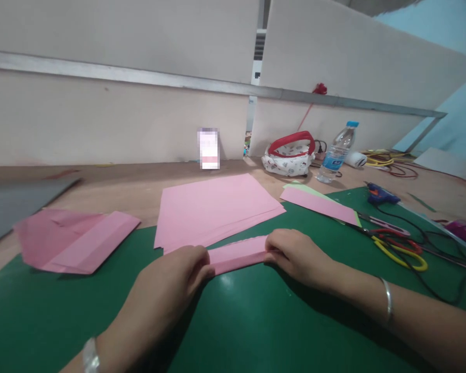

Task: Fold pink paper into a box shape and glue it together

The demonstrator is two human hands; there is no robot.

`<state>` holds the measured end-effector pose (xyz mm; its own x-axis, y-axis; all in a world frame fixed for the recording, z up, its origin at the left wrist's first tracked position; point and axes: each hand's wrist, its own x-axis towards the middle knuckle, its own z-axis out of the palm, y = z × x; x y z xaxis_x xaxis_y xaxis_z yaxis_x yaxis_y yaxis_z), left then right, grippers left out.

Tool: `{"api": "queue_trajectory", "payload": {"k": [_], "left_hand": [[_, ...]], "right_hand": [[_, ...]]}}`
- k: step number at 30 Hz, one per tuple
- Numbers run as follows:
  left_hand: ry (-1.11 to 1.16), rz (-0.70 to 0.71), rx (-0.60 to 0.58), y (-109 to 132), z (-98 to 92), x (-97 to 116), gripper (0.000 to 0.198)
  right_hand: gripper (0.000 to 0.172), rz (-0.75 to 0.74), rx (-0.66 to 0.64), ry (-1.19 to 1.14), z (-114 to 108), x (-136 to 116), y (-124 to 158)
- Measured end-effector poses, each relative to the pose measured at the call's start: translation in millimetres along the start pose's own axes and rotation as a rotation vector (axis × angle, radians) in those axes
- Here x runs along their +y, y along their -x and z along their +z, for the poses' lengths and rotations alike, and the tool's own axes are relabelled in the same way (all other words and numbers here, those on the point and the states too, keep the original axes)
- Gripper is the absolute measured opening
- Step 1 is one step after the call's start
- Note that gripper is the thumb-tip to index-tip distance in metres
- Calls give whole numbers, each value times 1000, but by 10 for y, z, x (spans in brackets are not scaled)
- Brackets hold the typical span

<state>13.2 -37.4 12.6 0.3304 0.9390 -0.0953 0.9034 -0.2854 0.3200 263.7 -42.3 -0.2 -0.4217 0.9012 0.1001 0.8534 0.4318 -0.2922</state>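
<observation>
On the green mat (256, 321), your left hand (174, 274) and right hand (295, 254) pinch opposite ends of the folded pink strip (238, 254), its long axis running left-right between them.

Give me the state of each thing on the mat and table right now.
Pink strip: folded narrow, flat on the mat, pinched at both ends.
Left hand: gripping the strip's left end.
Right hand: gripping its right end.
Pink sheets: flat, stacked, unfolded.
Folded pink paper: creased, lying loose at left.
Scissors: lying on the mat; blades hard to tell.
Bottle: upright, capped.
Glue gun: lying down, corded.
</observation>
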Motion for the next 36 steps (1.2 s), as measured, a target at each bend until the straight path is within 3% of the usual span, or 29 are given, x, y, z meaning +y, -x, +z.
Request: {"api": "queue_trajectory", "payload": {"k": [9, 13, 15, 18, 20, 23, 28, 36], "left_hand": [[19, 20, -8, -22, 0, -104, 15], [-11, 117, 28, -36, -2, -134, 13], [-45, 218, 59, -18, -8, -90, 14], [-169, 371, 91, 51, 4, 27, 18], [-263, 421, 90, 106, 37, 100, 21], [-319, 463, 74, 158, 106, 160, 29], [-356, 496, 75, 162, 168, 169, 34], [-374, 484, 73, 161, 164, 171, 41]], "right_hand": [[10, 64, 13, -54, -55, 51, 48], [8, 60, 52, -6, -78, 33, 59], [9, -27, 145, 89, -70, 0, 67], [22, -305, 273, 281, -28, -67, 93], [24, -459, 234, 358, 8, -115, 108], [30, -547, 106, 426, 47, -181, 111], [24, -487, 64, 525, 60, -281, 124], [15, -214, -104, 702, -141, -218, 280]]}}
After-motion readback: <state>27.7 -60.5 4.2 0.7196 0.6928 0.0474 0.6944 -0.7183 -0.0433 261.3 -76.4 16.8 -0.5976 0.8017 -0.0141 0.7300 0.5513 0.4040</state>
